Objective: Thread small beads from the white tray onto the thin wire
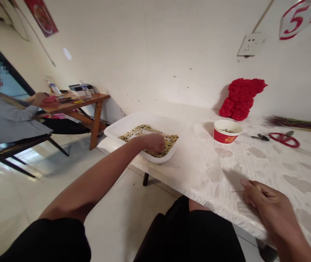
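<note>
My left hand point(154, 143) reaches into a white plastic tray point(144, 122) and its bunched fingers dip into a layer of mixed dark and pale seeds point(150, 145). Whether those fingers pinch any seeds is hidden. My right hand point(264, 203) rests low over the white table point(204, 171), fingertips pressed together on a thin stalk point(237, 191). Farther off stand a red-and-white paper bowl point(226, 131) with a few seeds inside, red-handled scissors point(284, 139), a small metal tool point(260, 137), a bundle of thin coloured stalks point(297, 124) and a red flower-covered figure point(239, 99).
A seated person point(8, 116) works at a wooden side table point(76, 105) to the left, one hand on it among bottles and a small box. The white table's near edge drops to a tiled floor point(122, 218). A wall socket point(250, 44) sits above.
</note>
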`<action>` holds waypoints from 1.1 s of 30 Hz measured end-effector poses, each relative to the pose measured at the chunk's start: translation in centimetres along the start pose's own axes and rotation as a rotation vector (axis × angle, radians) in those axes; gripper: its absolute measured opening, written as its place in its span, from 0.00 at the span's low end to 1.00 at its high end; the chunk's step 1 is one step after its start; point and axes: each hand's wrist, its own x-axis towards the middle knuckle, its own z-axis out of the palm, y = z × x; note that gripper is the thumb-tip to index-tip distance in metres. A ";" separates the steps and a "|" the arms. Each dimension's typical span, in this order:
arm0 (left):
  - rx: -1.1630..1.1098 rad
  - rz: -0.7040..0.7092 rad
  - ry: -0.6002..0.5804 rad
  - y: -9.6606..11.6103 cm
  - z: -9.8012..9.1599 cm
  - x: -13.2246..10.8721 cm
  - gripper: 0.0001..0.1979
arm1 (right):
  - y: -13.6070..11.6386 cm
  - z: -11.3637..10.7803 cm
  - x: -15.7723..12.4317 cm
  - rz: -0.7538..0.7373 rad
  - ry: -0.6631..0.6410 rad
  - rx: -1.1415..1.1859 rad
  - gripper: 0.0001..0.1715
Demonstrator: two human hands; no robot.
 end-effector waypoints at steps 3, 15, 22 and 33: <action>-0.022 -0.017 0.011 -0.1 0.0 -0.2 0.07 | -0.4 -0.1 -0.1 0.088 -0.020 -0.036 0.33; -0.083 0.019 0.027 -0.7 0.0 0.0 0.06 | -1.1 -0.1 -0.3 0.111 -0.005 -0.085 0.34; -0.124 0.025 0.085 -0.7 -1.1 -0.6 0.07 | -1.0 0.2 -0.1 0.033 -0.011 0.021 0.32; -0.204 -0.027 0.135 -1.6 -1.9 -1.0 0.08 | -0.8 0.2 0.1 0.017 -0.003 0.022 0.30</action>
